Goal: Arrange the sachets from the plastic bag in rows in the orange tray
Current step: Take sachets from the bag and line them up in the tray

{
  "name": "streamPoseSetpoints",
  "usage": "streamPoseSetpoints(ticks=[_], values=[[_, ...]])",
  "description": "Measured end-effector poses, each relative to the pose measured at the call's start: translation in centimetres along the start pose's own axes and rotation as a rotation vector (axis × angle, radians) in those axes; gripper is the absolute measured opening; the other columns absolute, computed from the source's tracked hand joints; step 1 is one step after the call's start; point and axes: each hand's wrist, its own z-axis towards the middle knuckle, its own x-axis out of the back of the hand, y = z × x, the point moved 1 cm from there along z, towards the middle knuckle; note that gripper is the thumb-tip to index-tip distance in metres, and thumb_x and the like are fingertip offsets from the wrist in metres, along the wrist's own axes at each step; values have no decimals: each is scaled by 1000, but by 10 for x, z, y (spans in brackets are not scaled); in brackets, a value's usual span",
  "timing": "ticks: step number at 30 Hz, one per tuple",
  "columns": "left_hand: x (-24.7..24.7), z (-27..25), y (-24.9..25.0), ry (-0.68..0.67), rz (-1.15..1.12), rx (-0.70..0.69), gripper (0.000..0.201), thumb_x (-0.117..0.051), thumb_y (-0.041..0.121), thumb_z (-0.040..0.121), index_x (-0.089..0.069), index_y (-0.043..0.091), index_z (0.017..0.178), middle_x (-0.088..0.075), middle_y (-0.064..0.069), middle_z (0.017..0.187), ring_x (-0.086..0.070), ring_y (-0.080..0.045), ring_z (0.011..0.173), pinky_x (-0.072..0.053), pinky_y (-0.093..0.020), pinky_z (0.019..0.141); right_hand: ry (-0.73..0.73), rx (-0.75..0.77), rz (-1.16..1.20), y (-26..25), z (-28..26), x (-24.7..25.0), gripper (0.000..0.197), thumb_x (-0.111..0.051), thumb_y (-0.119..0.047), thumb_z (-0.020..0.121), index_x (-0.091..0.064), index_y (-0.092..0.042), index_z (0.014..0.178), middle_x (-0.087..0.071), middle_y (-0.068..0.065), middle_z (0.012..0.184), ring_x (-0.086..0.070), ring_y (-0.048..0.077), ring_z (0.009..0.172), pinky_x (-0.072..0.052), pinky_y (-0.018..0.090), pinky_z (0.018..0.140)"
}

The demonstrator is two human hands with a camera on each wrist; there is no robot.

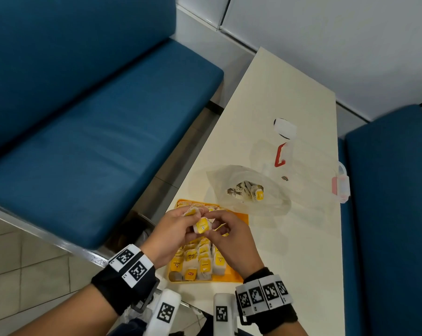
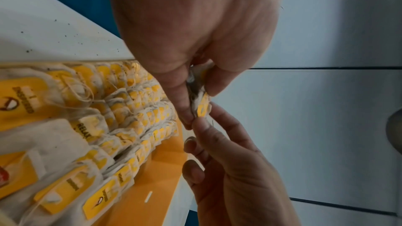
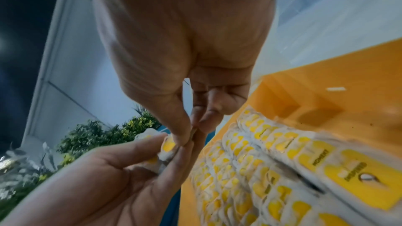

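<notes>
Both hands meet above the orange tray, which holds several rows of white sachets with yellow tags. My left hand grips a small bunch of sachets. My right hand pinches one yellow-tagged sachet at that bunch. In the left wrist view the left fingers squeeze the sachet against the right hand's fingertips. The right wrist view shows my right thumb and forefinger pinched on its edge. The clear plastic bag lies behind the tray with a few sachets inside.
A clear container with a red clip lies farther back on the cream table. A small clear box with pink parts sits at the right edge. Blue benches flank the table. The tray's right part is bare.
</notes>
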Motion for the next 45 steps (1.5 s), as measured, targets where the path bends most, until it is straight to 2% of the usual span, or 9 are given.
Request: streamPoseSetpoints(ticks=[4, 9, 15, 20, 25, 28, 32, 39, 45], values=[[0, 0, -2, -32, 48, 4, 23, -53, 4, 102, -70, 4, 117, -75, -18, 111, -72, -31, 108, -55, -48, 97, -63, 51, 16, -3, -2, -2, 52, -76, -6, 77, -67, -47, 108, -58, -13, 98, -57, 4, 74, -51, 17, 73], [0, -2, -6, -33, 200, -47, 23, -60, 1, 97, -74, 11, 112, -76, -16, 105, -70, -38, 106, -57, -47, 93, -82, 32, 11, 0, -4, -1, 33, -79, -18, 79, -70, -41, 101, -62, -14, 100, -57, 4, 74, -52, 20, 73], [-3, 1, -8, -20, 3, 76, 25, -56, 15, 101, -72, 6, 117, -73, -20, 117, -67, -37, 116, -48, -53, 105, -32, 50, -76, 6, -4, 0, 27, -78, -12, 79, -65, -36, 83, -59, -4, 99, -57, 5, 73, -49, 17, 73], [-5, 1, -6, 6, -99, 97, 24, -53, 3, 100, -69, -2, 117, -73, -24, 113, -73, -34, 102, -57, -45, 93, -68, 63, -95, 8, -5, 3, 48, -75, -10, 82, -67, -43, 115, -55, -5, 100, -57, 13, 75, -50, 15, 76], [-5, 1, -7, -16, -120, 146, 26, -57, -5, 95, -67, -2, 119, -71, -26, 118, -70, -38, 111, -62, -39, 84, -16, 120, -134, 8, -6, 5, 39, -77, -10, 81, -62, -46, 87, -55, -7, 99, -58, 14, 75, -46, 11, 73], [-4, 2, -9, 4, -99, 139, 30, -65, -10, 89, -67, 0, 117, -71, -25, 110, -74, -29, 94, -63, -32, 75, 48, 149, -97, 9, -8, 9, 27, -75, -7, 79, -63, -31, 78, -59, -8, 91, -59, 13, 76, -45, 13, 69], [-5, 2, -8, 8, -36, 103, 32, -71, -8, 86, -68, 1, 116, -71, -14, 101, -74, -26, 89, -62, -30, 73, 36, 70, 97, 8, -10, 18, 20, -71, -2, 81, -64, -20, 81, -70, -2, 87, -65, 21, 78, -56, 34, 73], [2, 2, -1, 73, 52, -19, 21, -66, 2, 95, -69, 5, 115, -74, -12, 108, -76, -28, 95, -63, -33, 77, -43, -106, -48, 34, -18, 43, 16, -61, -2, 87, -55, -17, 83, -65, 3, 64, -64, 13, 63, -52, 30, 67], [12, 0, -1, 85, 184, -156, 17, -65, 3, 95, -74, 12, 106, -75, -6, 99, -76, -25, 93, -62, -34, 81, -190, -237, -300, 57, -25, 32, 10, -60, -15, 86, -55, -23, 82, -65, 5, 75, -60, 20, 69, -48, 33, 62]])
